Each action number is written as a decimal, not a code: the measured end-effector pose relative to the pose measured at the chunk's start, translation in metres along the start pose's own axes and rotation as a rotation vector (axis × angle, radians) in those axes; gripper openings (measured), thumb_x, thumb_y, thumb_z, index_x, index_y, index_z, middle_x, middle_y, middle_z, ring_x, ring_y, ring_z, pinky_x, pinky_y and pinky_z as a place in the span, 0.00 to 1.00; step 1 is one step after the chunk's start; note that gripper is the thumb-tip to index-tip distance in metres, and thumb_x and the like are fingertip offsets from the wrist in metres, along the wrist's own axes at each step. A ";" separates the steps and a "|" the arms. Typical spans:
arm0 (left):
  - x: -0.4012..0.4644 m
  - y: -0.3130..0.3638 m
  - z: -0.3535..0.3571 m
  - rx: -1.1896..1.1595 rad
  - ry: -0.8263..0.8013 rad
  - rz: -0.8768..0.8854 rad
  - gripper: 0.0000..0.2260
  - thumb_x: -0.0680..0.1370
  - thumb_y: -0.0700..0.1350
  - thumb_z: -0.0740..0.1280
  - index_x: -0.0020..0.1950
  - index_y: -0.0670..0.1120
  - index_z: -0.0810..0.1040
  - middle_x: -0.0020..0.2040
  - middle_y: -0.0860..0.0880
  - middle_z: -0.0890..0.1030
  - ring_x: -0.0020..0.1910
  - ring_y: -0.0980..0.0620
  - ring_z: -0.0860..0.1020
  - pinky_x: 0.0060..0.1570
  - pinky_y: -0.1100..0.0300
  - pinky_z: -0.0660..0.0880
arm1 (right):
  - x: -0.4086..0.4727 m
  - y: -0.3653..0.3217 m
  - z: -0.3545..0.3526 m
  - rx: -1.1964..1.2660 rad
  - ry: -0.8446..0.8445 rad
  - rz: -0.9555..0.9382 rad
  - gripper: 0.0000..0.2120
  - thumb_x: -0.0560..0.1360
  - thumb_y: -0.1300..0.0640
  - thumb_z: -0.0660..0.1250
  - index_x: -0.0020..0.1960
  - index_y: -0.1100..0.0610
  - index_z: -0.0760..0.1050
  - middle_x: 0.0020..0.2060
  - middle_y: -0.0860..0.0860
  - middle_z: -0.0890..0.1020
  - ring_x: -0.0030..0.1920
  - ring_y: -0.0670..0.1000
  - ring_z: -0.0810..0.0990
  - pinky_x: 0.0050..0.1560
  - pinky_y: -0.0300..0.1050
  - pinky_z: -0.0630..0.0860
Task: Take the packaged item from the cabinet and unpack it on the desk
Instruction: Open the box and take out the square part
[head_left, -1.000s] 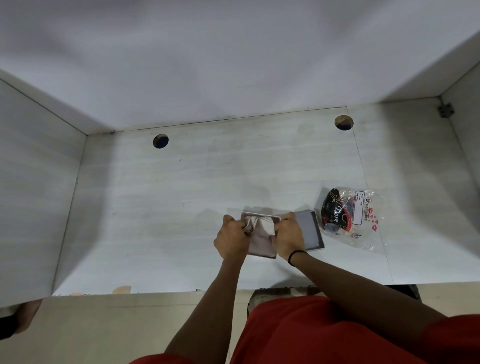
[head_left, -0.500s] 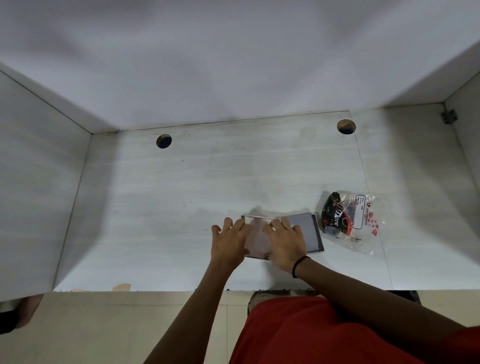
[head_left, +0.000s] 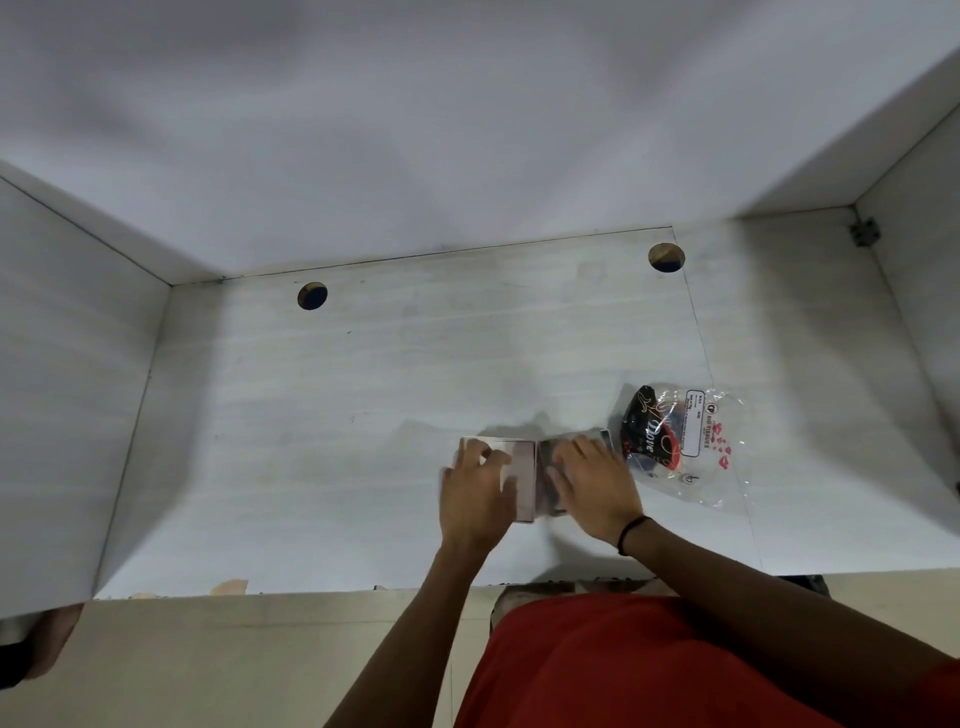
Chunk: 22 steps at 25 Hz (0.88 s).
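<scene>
A pale pink box (head_left: 523, 478) lies on the white desk (head_left: 363, 415) near its front edge, with a grey box part (head_left: 551, 488) right beside it. My left hand (head_left: 475, 493) lies over the pink box, fingers on top and thumb at its side. My right hand (head_left: 597, 483), with a black band at the wrist, covers the grey part. Both hands are motion-blurred. Most of each piece is hidden under the hands.
A clear plastic bag (head_left: 691, 447) with a black and red item inside lies just right of my right hand. Two round cable holes (head_left: 312, 295) (head_left: 666, 257) sit at the back of the desk. Side panels (head_left: 67, 389) close the desk on both sides.
My hands were together on the pink box, pulling at it. They flattened on top, and have now moved apart, left on the pink box, right on the grey part.
</scene>
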<state>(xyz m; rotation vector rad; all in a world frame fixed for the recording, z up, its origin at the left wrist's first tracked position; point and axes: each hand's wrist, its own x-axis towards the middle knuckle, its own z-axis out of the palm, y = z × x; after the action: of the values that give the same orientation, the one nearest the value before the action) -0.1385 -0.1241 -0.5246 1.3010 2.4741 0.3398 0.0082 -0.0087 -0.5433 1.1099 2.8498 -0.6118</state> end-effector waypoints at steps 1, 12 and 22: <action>-0.003 0.014 0.003 -0.148 -0.036 0.003 0.04 0.76 0.44 0.68 0.47 0.46 0.83 0.47 0.47 0.83 0.43 0.46 0.80 0.41 0.51 0.78 | -0.008 0.014 -0.001 -0.029 -0.016 0.017 0.06 0.77 0.55 0.65 0.52 0.53 0.75 0.49 0.51 0.79 0.50 0.55 0.79 0.48 0.51 0.75; -0.005 0.095 0.066 0.179 -0.385 0.093 0.14 0.79 0.36 0.62 0.64 0.44 0.74 0.58 0.43 0.81 0.54 0.41 0.82 0.50 0.48 0.79 | -0.040 0.088 -0.026 0.382 0.012 0.148 0.07 0.76 0.60 0.65 0.51 0.57 0.80 0.48 0.53 0.80 0.46 0.53 0.79 0.47 0.51 0.79; -0.017 0.116 -0.001 -0.702 0.038 -0.126 0.07 0.82 0.37 0.62 0.50 0.44 0.79 0.42 0.52 0.81 0.41 0.63 0.77 0.41 0.70 0.73 | -0.003 0.102 -0.069 1.039 -0.218 0.521 0.19 0.79 0.45 0.66 0.66 0.52 0.73 0.58 0.50 0.81 0.60 0.52 0.79 0.62 0.50 0.73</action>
<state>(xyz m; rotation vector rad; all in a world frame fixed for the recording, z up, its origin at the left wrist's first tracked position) -0.0431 -0.0736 -0.4799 0.8386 2.1306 1.0825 0.0852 0.0831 -0.5148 1.6102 1.8301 -2.0532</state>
